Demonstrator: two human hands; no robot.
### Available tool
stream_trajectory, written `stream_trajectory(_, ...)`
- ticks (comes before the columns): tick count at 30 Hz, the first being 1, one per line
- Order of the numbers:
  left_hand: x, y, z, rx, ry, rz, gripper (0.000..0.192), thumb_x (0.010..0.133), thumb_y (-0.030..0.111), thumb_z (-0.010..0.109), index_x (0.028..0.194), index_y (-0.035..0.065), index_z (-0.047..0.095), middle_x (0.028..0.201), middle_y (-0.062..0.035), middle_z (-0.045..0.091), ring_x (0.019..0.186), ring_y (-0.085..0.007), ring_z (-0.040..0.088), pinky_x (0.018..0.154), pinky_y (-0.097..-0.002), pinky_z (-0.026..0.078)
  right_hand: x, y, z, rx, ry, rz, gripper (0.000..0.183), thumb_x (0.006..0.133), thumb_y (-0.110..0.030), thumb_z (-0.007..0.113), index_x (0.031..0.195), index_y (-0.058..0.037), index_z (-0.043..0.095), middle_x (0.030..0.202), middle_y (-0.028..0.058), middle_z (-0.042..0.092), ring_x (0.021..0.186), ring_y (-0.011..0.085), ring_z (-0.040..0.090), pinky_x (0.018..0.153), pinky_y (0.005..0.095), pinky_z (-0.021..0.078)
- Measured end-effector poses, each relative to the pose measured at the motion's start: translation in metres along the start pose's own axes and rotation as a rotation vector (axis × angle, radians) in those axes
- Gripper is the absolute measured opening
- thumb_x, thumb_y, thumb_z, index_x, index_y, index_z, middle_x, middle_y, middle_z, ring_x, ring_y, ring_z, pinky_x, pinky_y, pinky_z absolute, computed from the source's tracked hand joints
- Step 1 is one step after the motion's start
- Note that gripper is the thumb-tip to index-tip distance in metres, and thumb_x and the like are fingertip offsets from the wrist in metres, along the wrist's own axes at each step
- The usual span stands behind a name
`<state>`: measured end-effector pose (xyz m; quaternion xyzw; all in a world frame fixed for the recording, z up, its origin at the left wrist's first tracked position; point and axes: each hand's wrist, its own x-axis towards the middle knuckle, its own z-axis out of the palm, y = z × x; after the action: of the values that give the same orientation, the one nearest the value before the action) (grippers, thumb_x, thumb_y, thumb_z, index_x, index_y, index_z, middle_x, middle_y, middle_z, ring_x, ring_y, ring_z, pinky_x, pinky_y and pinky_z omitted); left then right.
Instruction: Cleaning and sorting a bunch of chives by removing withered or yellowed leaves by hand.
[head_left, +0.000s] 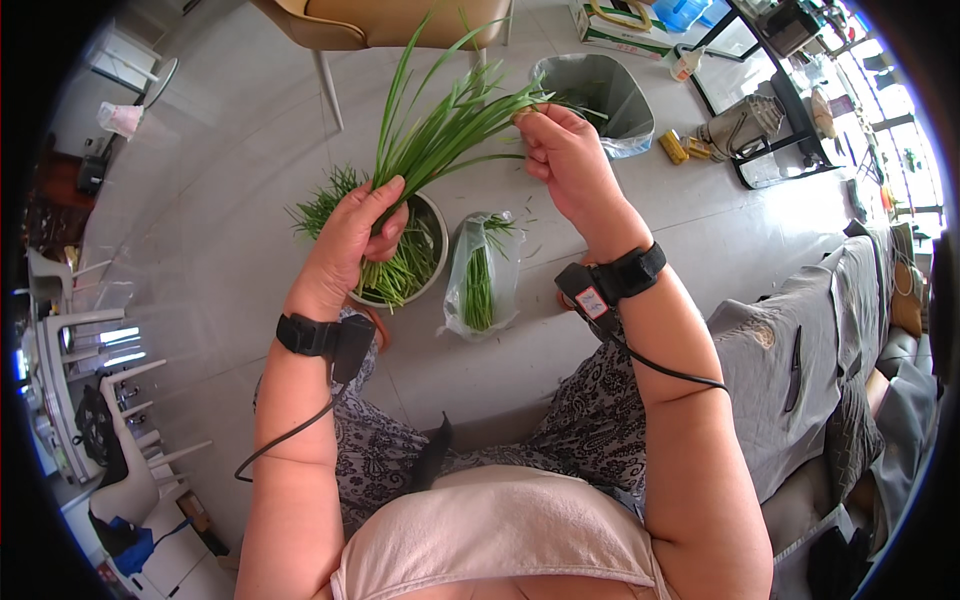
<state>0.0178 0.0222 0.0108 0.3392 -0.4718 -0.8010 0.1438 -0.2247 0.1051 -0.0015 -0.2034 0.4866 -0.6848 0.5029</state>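
A bunch of long green garlic chives (450, 124) fans out in the air, its lower ends gripped by my left hand (360, 225). At the leaf tips on the right, my right hand (566, 154) pinches some blades between thumb and fingers. Beneath my left hand, a round metal basin (442, 240) on the floor holds more chives (397, 274), partly hidden by that hand. To the basin's right lies a clear plastic bag (510, 277) with a smaller bundle of chives (478, 289) in it. Both wrists wear black strapped devices with cables.
A lined waste bin (630, 94) with green scraps stands beyond my right hand. A tan chair (420, 22) is at the far side. A metal kettle (742, 127) and yellow packets (675, 146) sit by a black-framed rack (795, 97). A grey-covered sofa (780, 360) flanks my right.
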Motion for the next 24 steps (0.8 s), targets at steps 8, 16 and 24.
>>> stream_trajectory(8, 0.0, 0.001, -0.003, -0.008, 0.011, 0.021, 0.019, 0.097, 0.033, 0.054, 0.093, 0.0143, 0.052, 0.059, 0.0073, 0.039, 0.044, -0.0026, 0.027, 0.043, -0.0206, 0.021, 0.006, 0.01, -0.003, -1.089, 0.273, -0.629, 0.024, 0.08, -0.017, 0.064, 0.09, 0.005, 0.061, 0.072, 0.0052, 0.06, 0.062, 0.0133, 0.055, 0.055, 0.029, 0.0458)
stream_trajectory(16, -0.001, 0.002, -0.012, -0.02, 0.062, 0.081, 0.019, 0.098, 0.03, 0.053, 0.094, 0.0117, 0.051, 0.058, 0.0074, 0.036, 0.041, -0.0013, 0.025, 0.039, -0.0188, 0.021, 0.02, -0.035, -0.044, 0.03, 0.137, -0.15, 0.009, 0.09, -0.009, 0.056, 0.09, -0.0003, 0.059, 0.076, 0.006, 0.057, 0.057, 0.0091, 0.046, 0.049, 0.024, 0.0393)
stream_trajectory(24, -0.007, 0.012, -0.024, -0.008, 0.066, 0.12, 0.02, 0.097, 0.031, 0.054, 0.095, 0.0109, 0.051, 0.057, 0.0078, 0.037, 0.041, -0.0006, 0.026, 0.038, -0.0189, 0.021, 0.096, -0.023, -0.113, -0.071, 0.381, -0.137, 0.019, 0.086, -0.006, 0.062, 0.103, 0.0026, 0.061, 0.088, 0.0103, 0.064, 0.067, 0.0125, 0.058, 0.056, 0.022, 0.0489)
